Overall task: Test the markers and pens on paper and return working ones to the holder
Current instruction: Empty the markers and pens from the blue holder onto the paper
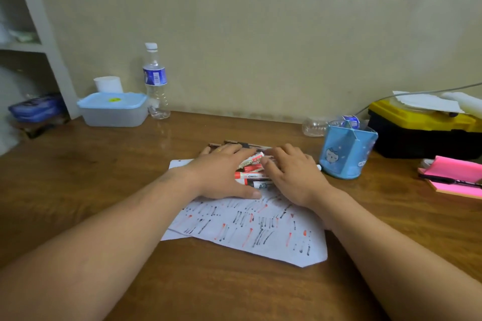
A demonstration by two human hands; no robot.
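1. Markers (pixel 251 176) lie heaped on the far part of the scribbled paper (pixel 247 234), between both hands
2. Left hand (pixel 221 174) and right hand (pixel 293 173) rest flat on the heap's 2 sides, fingers loosely extended, gripping nothing
3. Holder (pixel 348 154) stands on the surface (pixel 117 164) just right of the right hand; no marker visible inside
4. Risk: round barrels likely roll away if the hands squeeze the heap
5. Risk: a wide right-hand sweep could tip the light holder
6. Risk: with everything in 1 heap, dried-out markers could go back unnoticed
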